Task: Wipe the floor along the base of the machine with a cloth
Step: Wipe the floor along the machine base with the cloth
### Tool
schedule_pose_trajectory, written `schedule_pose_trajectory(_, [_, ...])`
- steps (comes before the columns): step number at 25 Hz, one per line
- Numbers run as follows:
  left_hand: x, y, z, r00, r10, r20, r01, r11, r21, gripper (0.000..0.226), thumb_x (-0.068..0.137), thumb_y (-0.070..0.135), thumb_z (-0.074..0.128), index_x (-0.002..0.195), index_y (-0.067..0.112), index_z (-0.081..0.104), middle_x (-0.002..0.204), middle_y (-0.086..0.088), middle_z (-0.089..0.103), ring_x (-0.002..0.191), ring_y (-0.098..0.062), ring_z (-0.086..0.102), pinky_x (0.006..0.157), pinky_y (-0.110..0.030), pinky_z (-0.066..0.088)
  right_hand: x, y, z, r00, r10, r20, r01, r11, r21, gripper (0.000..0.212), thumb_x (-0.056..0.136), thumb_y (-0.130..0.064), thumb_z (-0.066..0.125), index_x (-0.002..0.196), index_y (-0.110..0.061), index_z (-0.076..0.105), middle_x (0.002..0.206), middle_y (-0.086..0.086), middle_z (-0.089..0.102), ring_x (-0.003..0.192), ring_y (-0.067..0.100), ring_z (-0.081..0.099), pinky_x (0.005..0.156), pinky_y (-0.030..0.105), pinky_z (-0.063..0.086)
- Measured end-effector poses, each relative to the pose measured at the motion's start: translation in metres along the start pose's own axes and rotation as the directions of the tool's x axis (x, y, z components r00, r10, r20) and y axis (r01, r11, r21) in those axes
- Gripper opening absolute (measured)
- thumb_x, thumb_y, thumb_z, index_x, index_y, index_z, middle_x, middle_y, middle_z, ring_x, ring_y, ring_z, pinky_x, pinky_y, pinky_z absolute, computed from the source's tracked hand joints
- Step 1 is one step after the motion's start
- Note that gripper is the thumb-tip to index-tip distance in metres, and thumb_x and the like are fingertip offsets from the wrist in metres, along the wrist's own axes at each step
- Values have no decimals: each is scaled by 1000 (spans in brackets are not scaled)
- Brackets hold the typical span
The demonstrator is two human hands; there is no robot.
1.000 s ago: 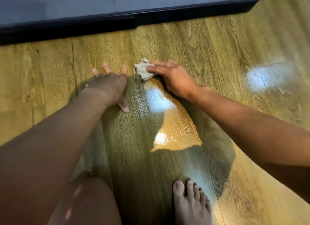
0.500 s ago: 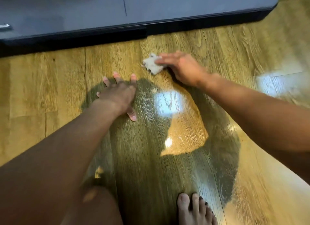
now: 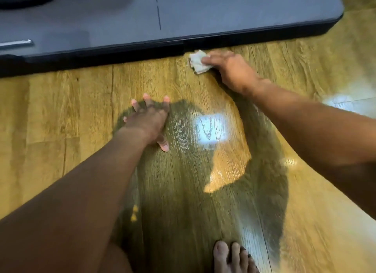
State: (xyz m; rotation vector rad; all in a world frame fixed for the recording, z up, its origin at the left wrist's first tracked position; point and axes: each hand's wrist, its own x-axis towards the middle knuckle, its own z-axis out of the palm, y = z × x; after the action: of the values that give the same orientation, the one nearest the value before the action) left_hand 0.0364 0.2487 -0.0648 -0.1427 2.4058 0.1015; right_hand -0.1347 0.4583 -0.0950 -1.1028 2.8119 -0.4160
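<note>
A bare foot (image 3: 230, 258) is standing on the glossy wooden floor (image 3: 61, 109) at the near edge, toes pointing toward the machine. Ahead of it, the left hand (image 3: 147, 122) is lying palm-down on the boards with its fingers spread and straight, holding nothing and bearing the arm's weight. Farther on and to the right, the right hand (image 3: 232, 69) is gripping a crumpled pale cloth (image 3: 198, 62), fingers bent over it and pressing it down onto the floor. The cloth is sitting just beside the black base strip (image 3: 101, 57) of the grey machine (image 3: 244, 12); its upper corner seems to be touching the strip, though blur is making that hard to confirm. A metal bar (image 3: 16, 44) is showing on the machine's far left.
</note>
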Motion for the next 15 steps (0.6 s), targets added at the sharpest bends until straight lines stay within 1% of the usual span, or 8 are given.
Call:
schedule_pose_trajectory(2, [-4,-1,-3,1000,-7,7,7,1000,-6,139,58,41,84,142,33,-27,150,-21,-24,136,-51,-12,105,-66,12,14,-6,0,990,138,-29,-136,989,64,53,93,1,48,134,-32,48,146,3,42,132,23,43,113,43,30])
schedule_pose_trajectory(4, [-6,0,-6,1000,-3,27,3,1000,-5,138,59,41,83,142,32,-28,149,-21,-26,135,-50,-15,105,-66,10,-25,-32,4,993,119,-10,-117,989,90,47,93,-3,52,131,-30,52,143,4,46,130,24,45,112,44,32])
schedule_pose_trajectory(6, [-8,1,-8,999,9,39,-10,1000,17,137,62,42,81,141,30,-29,148,-21,-28,135,-50,-17,106,-65,10,-102,-60,11,998,-55,37,49,989,137,41,91,-10,53,127,-28,57,138,6,51,125,25,50,109,41,36])
schedule_pose_trajectory(9, [-15,5,-13,999,10,53,-12,999,37,133,67,43,78,141,23,-31,147,-25,-27,135,-51,-15,108,-63,10,-174,-70,-3,893,-375,249,340,924,173,57,82,7,58,131,-22,56,138,2,52,128,25,47,101,43,46])
schedule_pose_trajectory(10, [-15,7,-13,998,13,53,-16,999,52,133,68,43,77,141,21,-31,147,-27,-26,135,-52,-13,108,-62,10,-169,-62,-10,888,-361,284,334,932,138,54,85,3,54,132,-23,54,140,1,50,131,25,45,101,44,45])
schedule_pose_trajectory(11, [-14,8,-13,998,26,50,-30,996,87,132,69,45,77,141,18,-31,147,-28,-24,135,-53,-11,109,-60,9,-156,-56,-12,922,-277,271,260,961,97,47,90,-7,46,133,-24,53,141,1,49,132,24,44,104,44,42])
schedule_pose_trajectory(13, [-11,5,-11,997,71,44,-76,987,140,132,69,50,74,142,18,-31,149,-29,-22,136,-53,-9,110,-59,9,-128,-55,-9,987,-68,142,58,995,76,47,92,-26,31,133,-23,53,142,6,48,131,26,45,110,41,35])
schedule_pose_trajectory(15, [-12,-1,-8,993,115,30,-118,980,159,128,70,56,71,142,27,-30,150,-24,-22,137,-51,-7,109,-60,13,-139,-70,-3,996,37,83,-43,997,66,43,93,-11,42,133,-21,53,141,6,48,130,26,46,111,39,34])
